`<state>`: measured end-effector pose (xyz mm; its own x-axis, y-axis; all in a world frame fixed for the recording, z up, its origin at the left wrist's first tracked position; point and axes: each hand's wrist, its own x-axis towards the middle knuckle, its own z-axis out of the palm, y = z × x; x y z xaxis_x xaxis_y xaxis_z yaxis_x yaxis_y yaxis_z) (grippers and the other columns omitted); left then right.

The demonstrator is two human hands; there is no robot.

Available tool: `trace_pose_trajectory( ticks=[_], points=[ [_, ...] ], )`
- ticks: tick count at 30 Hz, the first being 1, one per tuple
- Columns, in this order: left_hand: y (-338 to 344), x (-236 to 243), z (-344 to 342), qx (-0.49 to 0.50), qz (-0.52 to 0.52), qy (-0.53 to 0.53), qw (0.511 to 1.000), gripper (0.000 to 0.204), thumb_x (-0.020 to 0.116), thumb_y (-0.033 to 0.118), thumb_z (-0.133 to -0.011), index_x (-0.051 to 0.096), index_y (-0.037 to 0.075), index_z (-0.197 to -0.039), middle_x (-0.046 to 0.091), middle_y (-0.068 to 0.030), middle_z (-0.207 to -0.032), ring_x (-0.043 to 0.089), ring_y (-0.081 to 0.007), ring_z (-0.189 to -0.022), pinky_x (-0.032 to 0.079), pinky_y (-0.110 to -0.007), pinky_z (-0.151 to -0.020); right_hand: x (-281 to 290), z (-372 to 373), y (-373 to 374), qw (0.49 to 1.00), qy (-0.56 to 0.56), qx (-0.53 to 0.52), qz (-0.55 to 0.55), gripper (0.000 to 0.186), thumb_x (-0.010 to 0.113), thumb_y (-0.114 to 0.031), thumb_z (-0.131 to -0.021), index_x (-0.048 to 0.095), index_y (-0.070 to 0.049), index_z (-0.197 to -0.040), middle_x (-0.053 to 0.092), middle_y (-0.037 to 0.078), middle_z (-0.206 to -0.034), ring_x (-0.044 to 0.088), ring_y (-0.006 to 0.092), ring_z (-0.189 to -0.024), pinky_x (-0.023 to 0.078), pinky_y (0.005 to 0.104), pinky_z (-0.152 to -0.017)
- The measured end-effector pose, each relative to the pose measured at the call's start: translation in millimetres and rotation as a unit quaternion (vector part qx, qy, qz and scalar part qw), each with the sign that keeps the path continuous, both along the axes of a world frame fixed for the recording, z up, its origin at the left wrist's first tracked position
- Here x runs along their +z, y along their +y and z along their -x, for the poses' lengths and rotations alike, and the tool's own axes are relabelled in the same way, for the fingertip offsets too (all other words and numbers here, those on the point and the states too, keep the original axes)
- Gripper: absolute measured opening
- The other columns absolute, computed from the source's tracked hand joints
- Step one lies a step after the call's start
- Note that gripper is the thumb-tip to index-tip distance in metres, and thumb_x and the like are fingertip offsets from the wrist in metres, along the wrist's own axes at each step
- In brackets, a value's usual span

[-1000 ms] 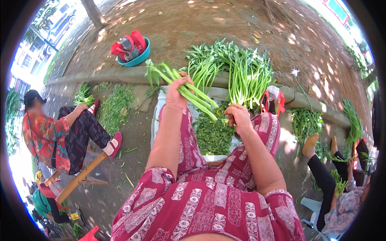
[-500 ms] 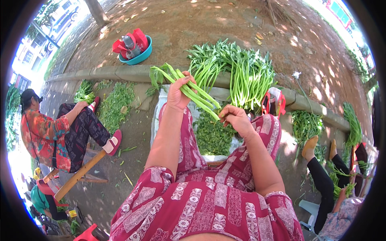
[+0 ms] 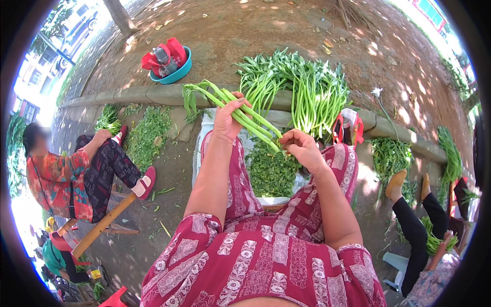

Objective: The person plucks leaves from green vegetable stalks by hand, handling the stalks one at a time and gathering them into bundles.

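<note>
My left hand [image 3: 228, 117] is closed around a small bunch of thick, light green water spinach stems [image 3: 261, 130], held slanting over my lap. A few leaves hang from their upper end, left of the hand. At the lower end, my right hand [image 3: 302, 148] pinches with thumb and fingers against the stem tips; the exact grip is partly hidden. Beneath both hands, between my knees, a heap of loose green leaves [image 3: 271, 174] lies on a pale sheet [image 3: 203, 148]. Beyond them, long-stemmed bundles of greens [image 3: 317, 97] rest against the stone curb.
Past the curb [image 3: 158, 93] stands a teal basin [image 3: 179, 73] holding a red bag and a grey bottle. A red-trimmed bag [image 3: 350, 128] is by my right knee. One person [image 3: 56, 174] sits on a wooden bench at left; another's legs [image 3: 414, 230] stretch in from the right.
My right hand has shifted slightly and its fingers have drawn closer against the stem ends. The left hand's hold is nearly unchanged. The person at left has turned their head.
</note>
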<state>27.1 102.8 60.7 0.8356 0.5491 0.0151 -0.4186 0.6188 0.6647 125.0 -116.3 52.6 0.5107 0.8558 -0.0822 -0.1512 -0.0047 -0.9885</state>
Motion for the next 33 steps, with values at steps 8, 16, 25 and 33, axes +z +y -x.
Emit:
trace_pose_trajectory(
  ticks=[8, 16, 25, 33],
  points=[
    [-5.1, 1.2, -2.7, 0.001, 0.007, 0.019, 1.0, 0.019, 0.058, 0.006, -0.078, 0.053, 0.006, -0.097, 0.06, -0.0081, -0.078, 0.058, -0.0188, -0.069, 0.049, -0.031, -0.056, 12.7, 1.7, -2.2, 0.993, 0.103, 0.064, -0.017, 0.022, 0.054, -0.013, -0.087, 0.06, 0.001, -0.103, 0.059, 0.002, -0.078, 0.054, 0.0079, -0.066, 0.045, 0.021, -0.064],
    [-8.0, 0.3, -3.2, 0.009, -0.009, 0.018, 1.0, 0.02, 0.061, 0.006, -0.076, 0.053, 0.005, -0.095, 0.059, -0.0092, -0.077, 0.06, -0.0206, -0.07, 0.05, -0.032, -0.056, 11.4, 2.1, -0.8, 0.988, 0.141, 0.059, 0.008, 0.022, 0.051, -0.014, -0.088, 0.063, 0.002, -0.098, 0.058, 0.002, -0.071, 0.052, 0.0082, -0.056, 0.045, 0.0213, -0.053],
    [-8.6, -1.3, -4.0, -0.012, -0.011, 0.04, 0.999, 0.02, 0.061, 0.006, -0.076, 0.053, 0.005, -0.094, 0.06, -0.0085, -0.078, 0.06, -0.02, -0.071, 0.05, -0.032, -0.056, 17.3, 4.8, -3.0, 0.99, 0.141, 0.017, 0.017, 0.019, 0.051, -0.012, -0.082, 0.064, 0.001, -0.085, 0.058, 0.003, -0.066, 0.051, 0.0081, -0.051, 0.044, 0.0221, -0.046],
    [-17.0, 5.9, -4.3, -0.006, -0.031, 0.068, 0.997, 0.021, 0.061, 0.006, -0.075, 0.054, 0.005, -0.094, 0.06, -0.0091, -0.077, 0.06, -0.0194, -0.069, 0.049, -0.031, -0.055, 7.9, -0.8, -1.2, 0.996, 0.074, 0.046, 0.032, 0.012, 0.05, -0.007, -0.076, 0.06, 0.0, -0.072, 0.06, 0.005, -0.067, 0.049, 0.0078, -0.049, 0.042, 0.022, -0.044]
  ],
)
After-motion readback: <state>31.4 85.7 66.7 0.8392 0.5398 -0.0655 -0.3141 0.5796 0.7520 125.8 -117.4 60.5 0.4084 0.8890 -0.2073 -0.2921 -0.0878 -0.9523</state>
